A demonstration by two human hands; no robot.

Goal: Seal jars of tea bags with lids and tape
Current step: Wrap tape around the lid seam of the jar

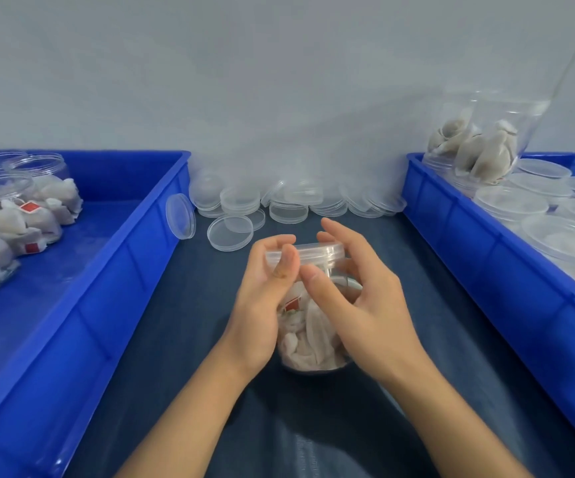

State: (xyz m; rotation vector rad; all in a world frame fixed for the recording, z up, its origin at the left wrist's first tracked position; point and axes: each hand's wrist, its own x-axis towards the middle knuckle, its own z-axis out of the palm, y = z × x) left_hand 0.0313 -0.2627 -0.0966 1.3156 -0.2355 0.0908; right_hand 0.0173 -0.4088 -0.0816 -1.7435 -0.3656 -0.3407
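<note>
A clear plastic jar [308, 334] full of white tea bags stands on the dark table in the middle of the view. A clear lid [317, 251] sits on its mouth. My left hand [265, 298] grips the jar's left side, thumb up against the lid's rim. My right hand [358, 291] curves round the right side, its fingers loosely bent over the lid's far edge and its thumb near the left thumb. No tape is in view.
A blue bin [99, 270] on the left holds open jars of tea bags [20, 208]. A blue bin [479, 257] on the right holds lidded jars [527, 201], with one tilted jar [486, 143] on top. Loose clear lids [279, 201] lie piled by the wall.
</note>
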